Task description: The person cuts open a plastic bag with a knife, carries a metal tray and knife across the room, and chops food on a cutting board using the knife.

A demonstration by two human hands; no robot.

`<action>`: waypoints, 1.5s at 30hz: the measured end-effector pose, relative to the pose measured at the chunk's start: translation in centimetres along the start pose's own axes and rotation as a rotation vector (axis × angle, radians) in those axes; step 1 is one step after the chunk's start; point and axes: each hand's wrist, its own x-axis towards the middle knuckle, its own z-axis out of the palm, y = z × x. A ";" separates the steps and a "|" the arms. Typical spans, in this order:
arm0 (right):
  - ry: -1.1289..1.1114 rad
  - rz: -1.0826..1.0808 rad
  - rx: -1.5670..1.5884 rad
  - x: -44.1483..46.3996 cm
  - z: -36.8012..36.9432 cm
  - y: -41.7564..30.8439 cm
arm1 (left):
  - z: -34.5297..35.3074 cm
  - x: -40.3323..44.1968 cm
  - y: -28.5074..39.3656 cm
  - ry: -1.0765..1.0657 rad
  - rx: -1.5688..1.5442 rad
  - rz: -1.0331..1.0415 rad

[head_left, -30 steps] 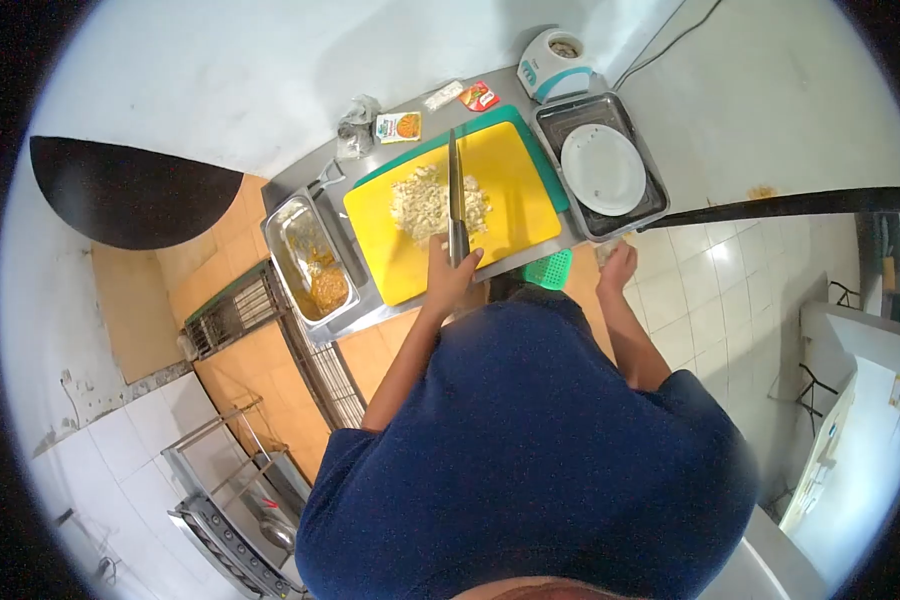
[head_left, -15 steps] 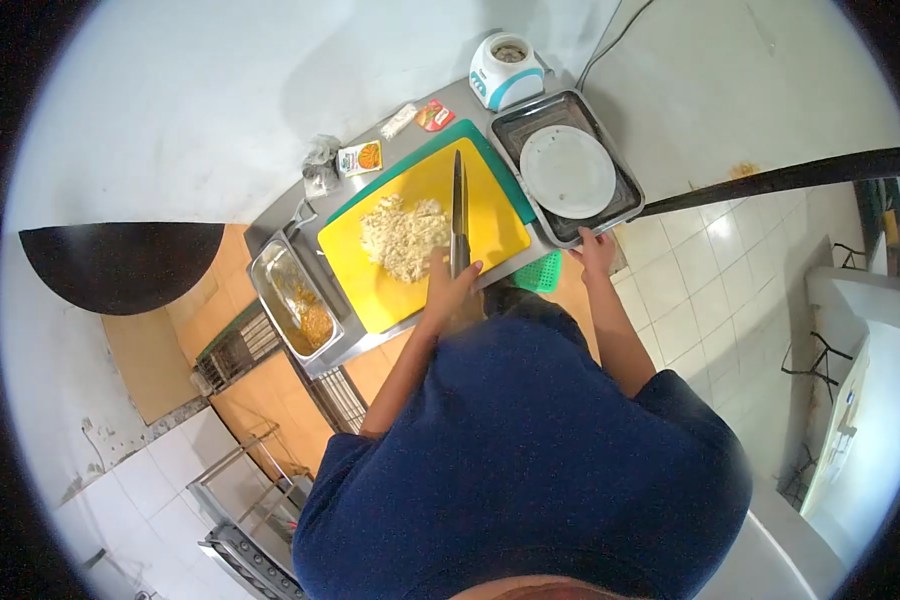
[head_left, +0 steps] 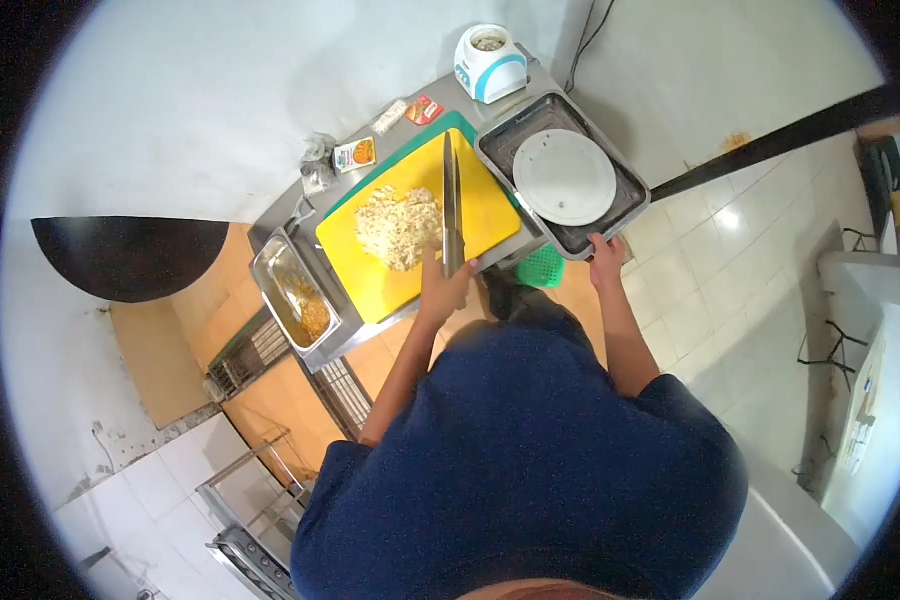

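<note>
My left hand (head_left: 444,290) is closed around the metal handle of a long knife (head_left: 452,190), its blade pointing away from me over the yellow cutting board (head_left: 485,215). Beside the blade lies a heap of pale chopped food (head_left: 398,228); what kind I cannot tell. My right hand (head_left: 606,262) grips the near corner of a grey metal tray (head_left: 630,205), fingers over its rim. A white round plate (head_left: 565,178) sits inside the tray. Whether the tray still rests fully on the counter I cannot tell.
A steel pan (head_left: 295,295) with orange-brown food stands left of the board. A green board (head_left: 460,122) lies under the yellow one. Behind are a white-and-blue appliance base (head_left: 491,65), packets (head_left: 354,155) and a plastic bag (head_left: 317,165). A green basket (head_left: 540,267) is below the counter edge.
The tray, with its plate, has shifted toward me along with my right hand. My left hand keeps its hold on the knife. The view has shifted slightly.
</note>
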 end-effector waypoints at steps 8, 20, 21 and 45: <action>-0.031 0.006 0.030 -8.6 -3.5 -2.0 | -1.0 -6.6 -1.0 -0.016 0.044 0.008; -0.070 -0.029 0.027 -16.9 -10.0 -2.4 | 1.3 -17.6 -3.3 0.017 0.171 0.209; -0.071 -0.020 0.008 -17.3 -10.5 -2.4 | 1.5 -18.2 -2.9 0.004 0.189 0.181; 0.134 -0.141 0.080 -16.0 -46.8 -13.9 | 38.2 -17.0 -0.5 -0.319 0.290 0.296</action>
